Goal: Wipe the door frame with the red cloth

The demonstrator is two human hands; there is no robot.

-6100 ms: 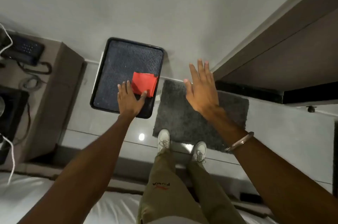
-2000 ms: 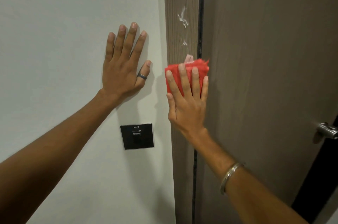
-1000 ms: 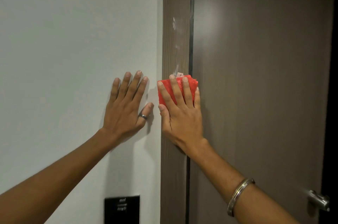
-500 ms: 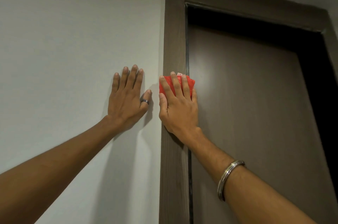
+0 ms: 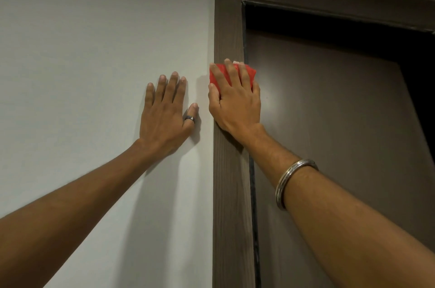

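- The right hand [image 5: 235, 104] lay flat, fingers straight and slightly spread, pressing the cloth [image 5: 250, 73] against the frame [image 5: 229, 17], high on its upright beside the door [image 5: 329, 123]. The flat palm probably kept the folded cloth in full contact.
- The left hand [image 5: 164, 113] was spread on the wall [image 5: 94, 40] just beside the frame, holding nothing, likely bracing the high reach.
- The frame's top corner, above the cloth, seemed not yet wiped.

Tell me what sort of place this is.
Indoors, likely a room or corridor by a doorway: a plain white wall, a dark wood door frame and a brown door set in it.
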